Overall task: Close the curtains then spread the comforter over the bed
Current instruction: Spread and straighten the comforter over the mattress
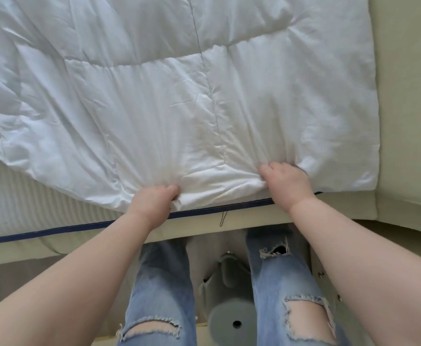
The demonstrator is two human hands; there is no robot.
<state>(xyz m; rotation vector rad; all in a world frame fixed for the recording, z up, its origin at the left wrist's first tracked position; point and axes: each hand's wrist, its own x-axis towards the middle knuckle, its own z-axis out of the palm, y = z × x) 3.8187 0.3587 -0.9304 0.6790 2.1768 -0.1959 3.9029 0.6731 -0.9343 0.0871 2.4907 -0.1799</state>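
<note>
A white quilted comforter (169, 91) lies over most of the bed, wrinkled, its near edge running slantwise so that bare ribbed mattress (17, 196) with blue piping shows at the near left. My left hand (154, 201) is closed on the comforter's near edge. My right hand (284, 181) grips the same edge further right, bunching the cloth between both hands. The comforter's right corner lies flat near the bed's right side. No curtains are in view.
A pale green padded bed frame (409, 121) borders the mattress on the right and along the near side. My legs in torn blue jeans stand against the near frame. A grey round-based object (231, 318) sits on the floor between my feet.
</note>
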